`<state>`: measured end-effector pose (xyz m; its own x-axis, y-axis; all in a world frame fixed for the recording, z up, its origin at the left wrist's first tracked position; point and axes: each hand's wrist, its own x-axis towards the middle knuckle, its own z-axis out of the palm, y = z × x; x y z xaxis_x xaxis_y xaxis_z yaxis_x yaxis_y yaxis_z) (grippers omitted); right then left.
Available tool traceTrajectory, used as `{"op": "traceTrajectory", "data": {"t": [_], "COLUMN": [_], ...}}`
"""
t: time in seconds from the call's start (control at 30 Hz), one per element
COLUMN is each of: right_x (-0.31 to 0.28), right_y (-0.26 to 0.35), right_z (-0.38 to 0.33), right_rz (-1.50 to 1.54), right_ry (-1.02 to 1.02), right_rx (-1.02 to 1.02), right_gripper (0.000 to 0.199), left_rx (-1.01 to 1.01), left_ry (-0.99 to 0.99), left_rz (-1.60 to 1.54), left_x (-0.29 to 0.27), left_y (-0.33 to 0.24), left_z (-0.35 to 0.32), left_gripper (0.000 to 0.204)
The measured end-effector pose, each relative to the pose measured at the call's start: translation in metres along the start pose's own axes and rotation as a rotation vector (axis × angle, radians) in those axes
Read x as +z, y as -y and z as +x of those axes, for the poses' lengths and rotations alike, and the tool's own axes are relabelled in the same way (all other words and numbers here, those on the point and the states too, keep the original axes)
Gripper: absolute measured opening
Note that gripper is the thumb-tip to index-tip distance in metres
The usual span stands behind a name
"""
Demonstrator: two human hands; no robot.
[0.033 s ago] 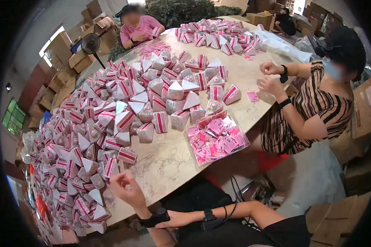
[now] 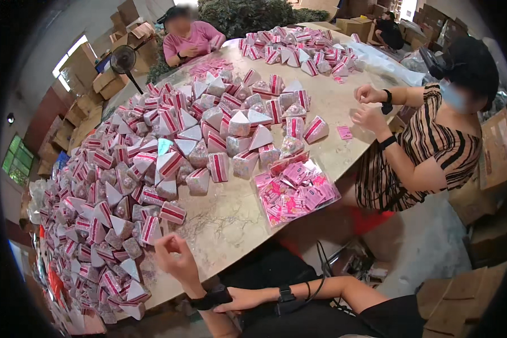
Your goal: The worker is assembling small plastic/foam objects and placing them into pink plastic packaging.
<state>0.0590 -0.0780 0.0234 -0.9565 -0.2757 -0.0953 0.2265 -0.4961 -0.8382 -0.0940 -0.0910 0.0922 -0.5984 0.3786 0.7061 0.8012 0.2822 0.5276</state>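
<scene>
My left hand is raised over the near edge of the table, beside the pile of cake-slice ornaments. Its thumb and fingers curl into a ring, and I see nothing inside. My right hand is closed around the black wristband on my left wrist. Closest to my left hand lies a pink and white glittery cake-slice ornament. Another cake-slice ornament rests just beyond it on its side. A black strap with a small device sits on my right forearm, with a cable running from it.
A clear tray full of pink cards stands at the table's near edge. Co-workers are at the right and far side. More ornaments are heaped at the back. A fan stands beyond the table's left side.
The fingers of my left hand have drawn from a looser spread into a ring. My right hand stays on the wristband. The far co-worker's hands have shifted slightly.
</scene>
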Motion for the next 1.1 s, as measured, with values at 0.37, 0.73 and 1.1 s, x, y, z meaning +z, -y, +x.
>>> {"op": "traceTrajectory", "data": {"t": [0.37,0.73,1.1], "right_x": [-0.074,-0.151,-0.18], "right_y": [0.064,0.066,0.091], "right_z": [-0.106,-0.166,-0.167], "right_rz": [-1.779,-1.682,-1.636], "right_ry": [-1.198,-1.419,-1.315], "right_rx": [-0.623,-0.318,-0.327], "right_gripper": [0.014,0.032,0.042], "left_rx": [-0.37,-0.33,-0.005], "left_ry": [0.259,0.108,0.266], "left_rz": [-0.182,-0.197,-0.051], "left_x": [0.01,0.025,0.029], "left_y": [0.043,0.042,0.03], "left_z": [-0.051,-0.088,-0.086], "left_gripper": [0.015,0.016,0.015]}}
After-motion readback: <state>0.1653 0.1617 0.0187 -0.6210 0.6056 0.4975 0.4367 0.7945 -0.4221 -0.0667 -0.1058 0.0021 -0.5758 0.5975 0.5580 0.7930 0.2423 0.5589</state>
